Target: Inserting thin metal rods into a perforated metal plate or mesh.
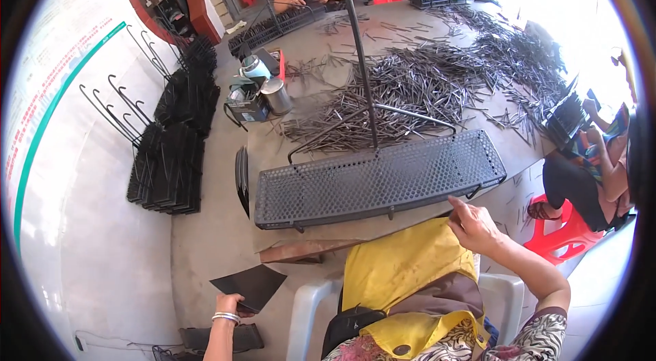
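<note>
To the lower left, my left hand (229,305) is closed on the edge of a thin, flat black sheet (254,286), held off the table's near side. My right hand (477,225) has its index finger stretched toward the front right edge of a perforated grey rack (383,180); whether the fingertip touches it is unclear. The rack lies across the table in front of me, with bent black wire legs and an upright metal rod (362,53) rising behind it. Nothing shows in my right hand.
Behind the rack lies a large heap of dark thin rods (410,87). Stacked black racks with hooked rods (167,166) stand left, near a metal cup (276,96). A reddish-brown wooden bar (307,250) is at the table's near edge. Several people work around the table; red stools (567,234) stand nearby.
</note>
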Demonstrator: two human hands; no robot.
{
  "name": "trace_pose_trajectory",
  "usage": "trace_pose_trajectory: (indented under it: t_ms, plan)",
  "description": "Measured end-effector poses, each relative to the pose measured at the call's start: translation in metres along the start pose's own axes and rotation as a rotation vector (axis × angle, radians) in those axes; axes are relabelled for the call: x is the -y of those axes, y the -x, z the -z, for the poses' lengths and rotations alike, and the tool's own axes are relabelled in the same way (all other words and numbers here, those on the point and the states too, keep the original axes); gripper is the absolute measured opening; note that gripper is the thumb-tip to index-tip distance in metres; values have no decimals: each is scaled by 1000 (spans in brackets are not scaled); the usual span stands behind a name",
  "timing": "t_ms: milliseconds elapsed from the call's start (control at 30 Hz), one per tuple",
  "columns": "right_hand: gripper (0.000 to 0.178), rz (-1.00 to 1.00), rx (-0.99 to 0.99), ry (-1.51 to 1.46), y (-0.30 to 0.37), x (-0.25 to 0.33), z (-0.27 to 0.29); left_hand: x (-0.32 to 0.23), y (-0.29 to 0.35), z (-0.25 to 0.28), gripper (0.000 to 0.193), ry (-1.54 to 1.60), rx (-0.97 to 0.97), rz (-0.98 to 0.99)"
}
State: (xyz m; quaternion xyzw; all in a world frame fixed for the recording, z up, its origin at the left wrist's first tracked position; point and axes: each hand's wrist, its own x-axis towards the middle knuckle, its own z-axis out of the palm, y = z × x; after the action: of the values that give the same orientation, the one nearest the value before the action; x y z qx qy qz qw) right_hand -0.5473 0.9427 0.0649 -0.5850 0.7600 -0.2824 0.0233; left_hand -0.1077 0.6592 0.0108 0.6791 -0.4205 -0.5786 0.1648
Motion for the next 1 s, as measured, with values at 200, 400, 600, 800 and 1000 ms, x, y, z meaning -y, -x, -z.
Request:
trace_pose_trajectory:
  t_ms: [200, 400, 600, 800, 1000]
  plan:
    - [44, -51, -255, -3, -89, 25, 42, -11, 1, -4, 23, -152, 13, 17]
    - [33, 36, 25, 16, -90, 28, -6, -9, 10, -18, 26, -219, -7, 21]
    - [31, 139, 277, -145, -39, 27, -62, -15, 24, -20, 21, -141, 15, 123]
    - [28, 84, 270, -305, -40, 47, -76, 19, -1, 22, 29, 248, -48, 166]
    - [30, 213, 322, -393, -61, 97, -118, 3, 31, 39, 30, 554, -104, 263]
